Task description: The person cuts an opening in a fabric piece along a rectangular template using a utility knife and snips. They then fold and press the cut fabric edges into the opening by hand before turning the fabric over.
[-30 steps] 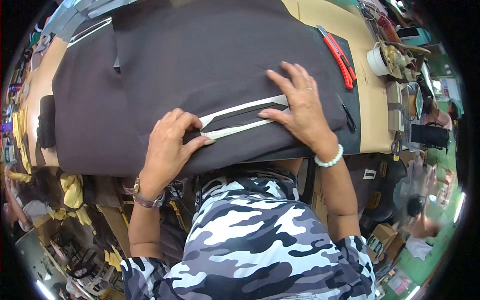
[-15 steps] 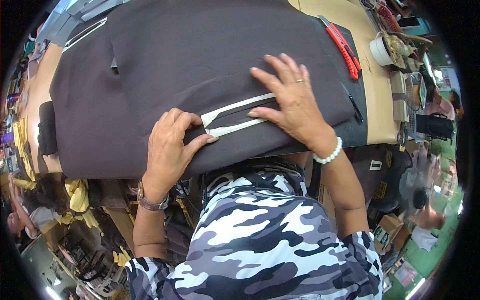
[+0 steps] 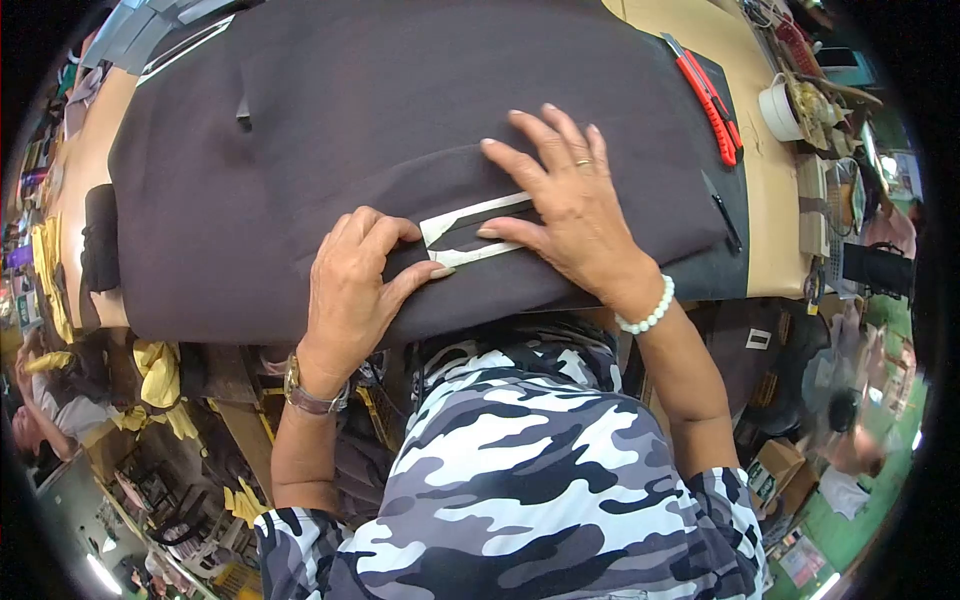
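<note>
A large dark brown cloth lies spread over the table. Set in it is a slit framed by white strips, like a welt pocket opening. At the slit's left end rests my left hand, its index finger and thumb apart, the thumb on the lower strip's corner and the other fingers curled. My right hand lies on the cloth over the slit's right part, fingers spread and thumb along the opening. It covers the right end of the strips.
A red box cutter and a black pen lie at the right on a dark mat. Beyond them stands a white cup. A dark roll sits at the left edge. Another white-edged slit shows at the upper left.
My right hand has slid slightly left along the slit, covering more of the strips. My left hand stays at the left end. The whole view has shifted a little.
</note>
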`<action>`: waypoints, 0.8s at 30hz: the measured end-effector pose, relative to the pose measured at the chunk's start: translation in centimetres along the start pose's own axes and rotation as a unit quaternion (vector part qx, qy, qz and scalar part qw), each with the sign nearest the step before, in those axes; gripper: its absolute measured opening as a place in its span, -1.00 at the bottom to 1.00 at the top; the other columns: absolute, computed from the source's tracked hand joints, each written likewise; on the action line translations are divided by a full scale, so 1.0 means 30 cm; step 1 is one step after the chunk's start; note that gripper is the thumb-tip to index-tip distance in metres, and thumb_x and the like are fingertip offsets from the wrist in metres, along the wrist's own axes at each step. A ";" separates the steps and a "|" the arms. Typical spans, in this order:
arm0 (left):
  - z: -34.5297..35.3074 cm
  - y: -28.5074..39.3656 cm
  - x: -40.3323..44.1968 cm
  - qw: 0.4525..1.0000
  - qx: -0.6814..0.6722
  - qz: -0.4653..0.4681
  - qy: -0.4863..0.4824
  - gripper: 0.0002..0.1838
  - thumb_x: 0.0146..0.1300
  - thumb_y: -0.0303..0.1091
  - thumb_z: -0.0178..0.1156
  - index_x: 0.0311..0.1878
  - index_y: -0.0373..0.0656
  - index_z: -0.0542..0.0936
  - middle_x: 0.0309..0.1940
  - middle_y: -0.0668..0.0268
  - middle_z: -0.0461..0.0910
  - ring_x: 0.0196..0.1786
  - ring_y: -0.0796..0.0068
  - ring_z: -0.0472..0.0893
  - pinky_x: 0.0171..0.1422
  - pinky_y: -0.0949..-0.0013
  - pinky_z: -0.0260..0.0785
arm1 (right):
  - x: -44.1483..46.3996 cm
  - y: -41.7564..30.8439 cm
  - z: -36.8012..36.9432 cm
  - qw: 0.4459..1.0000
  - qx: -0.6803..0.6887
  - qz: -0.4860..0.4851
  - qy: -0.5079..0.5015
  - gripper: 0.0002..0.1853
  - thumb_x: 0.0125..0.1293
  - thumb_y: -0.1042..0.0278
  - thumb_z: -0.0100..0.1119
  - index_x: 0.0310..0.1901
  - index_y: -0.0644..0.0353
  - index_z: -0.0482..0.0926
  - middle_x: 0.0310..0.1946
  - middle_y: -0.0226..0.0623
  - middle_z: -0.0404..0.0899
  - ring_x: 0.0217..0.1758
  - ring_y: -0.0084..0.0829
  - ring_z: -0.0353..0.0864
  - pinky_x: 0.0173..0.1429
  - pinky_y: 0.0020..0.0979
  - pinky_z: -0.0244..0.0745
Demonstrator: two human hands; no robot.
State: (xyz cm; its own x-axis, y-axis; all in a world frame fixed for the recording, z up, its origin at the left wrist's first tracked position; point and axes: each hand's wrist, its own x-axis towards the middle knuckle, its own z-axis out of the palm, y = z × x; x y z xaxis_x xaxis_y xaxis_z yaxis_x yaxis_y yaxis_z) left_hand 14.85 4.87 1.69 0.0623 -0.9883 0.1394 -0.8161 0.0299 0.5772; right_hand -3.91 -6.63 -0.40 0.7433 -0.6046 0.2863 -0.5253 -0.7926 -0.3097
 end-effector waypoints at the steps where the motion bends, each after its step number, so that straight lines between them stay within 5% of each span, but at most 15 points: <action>1: -0.003 -0.002 -0.003 1.000 -0.001 -0.003 -0.001 -0.70 -0.10 -0.33 0.42 -0.31 -0.21 0.55 -0.42 0.29 0.49 -0.31 0.35 0.50 -0.20 0.33 0.36 | -0.006 0.003 0.006 1.000 0.002 -0.002 0.009 -0.31 -0.01 -0.11 0.30 0.17 -0.03 0.43 0.25 -0.18 0.26 0.39 -0.07 0.08 0.37 0.18 -0.04; 10: -0.063 -0.023 0.003 0.999 0.004 0.011 -0.047 -0.62 -0.09 -0.31 0.42 -0.17 -0.21 0.58 -0.30 0.23 0.54 -0.19 0.29 0.54 -0.08 0.29 0.39 | 0.043 -0.065 0.015 0.995 0.072 -0.054 -0.036 -0.32 0.05 -0.06 0.29 0.18 0.08 0.38 0.23 -0.12 0.27 0.40 -0.02 0.07 0.37 0.19 0.00; 13: -0.113 -0.058 0.028 0.996 0.051 -0.040 0.053 -0.51 0.01 -0.30 0.36 0.04 -0.21 0.53 -0.07 0.12 0.53 0.06 0.15 0.50 0.15 0.23 0.35 | 0.097 0.005 -0.038 0.991 0.121 -0.036 -0.033 -0.41 0.18 0.05 0.19 0.19 0.18 0.37 0.22 -0.05 0.29 0.33 -0.05 0.21 0.36 0.05 0.10; 17: -0.094 -0.150 0.002 0.985 0.162 -0.006 0.055 -0.64 0.07 -0.42 0.27 -0.01 -0.20 0.55 -0.15 0.15 0.54 -0.04 0.18 0.51 0.06 0.23 0.32 | 0.147 0.035 0.009 0.977 0.190 -0.097 0.012 -0.53 0.26 0.24 0.11 0.16 0.26 0.38 0.14 -0.02 0.38 0.24 -0.08 0.34 0.34 -0.13 0.20; 20: -0.084 -0.148 -0.008 0.982 0.157 -0.008 0.100 -0.83 0.02 -0.43 0.29 -0.26 -0.18 0.62 -0.40 0.29 0.54 -0.22 0.28 0.51 -0.06 0.25 0.30 | 0.131 -0.007 0.035 0.984 0.136 -0.117 -0.001 -0.51 0.26 0.29 0.11 0.21 0.22 0.33 0.18 -0.04 0.35 0.33 -0.07 0.24 0.39 -0.08 0.13; 24: -0.160 -0.123 0.000 0.974 0.105 0.038 0.196 -0.94 0.09 -0.45 0.23 -0.35 -0.18 0.57 -0.36 0.27 0.51 -0.22 0.25 0.51 -0.06 0.23 0.31 | 0.151 -0.036 -0.003 0.983 0.134 -0.121 0.008 -0.38 0.13 0.24 0.27 0.22 0.22 0.33 0.18 -0.06 0.37 0.33 -0.06 0.26 0.38 0.01 0.09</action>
State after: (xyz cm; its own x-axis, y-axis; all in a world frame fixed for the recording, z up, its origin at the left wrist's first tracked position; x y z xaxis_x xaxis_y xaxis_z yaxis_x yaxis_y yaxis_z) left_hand 20.62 5.47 3.43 0.1786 -0.8502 0.4952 -0.9241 0.0279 0.3811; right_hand -0.01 -8.52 1.31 0.8251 -0.4034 0.3956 -0.2034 -0.8653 -0.4581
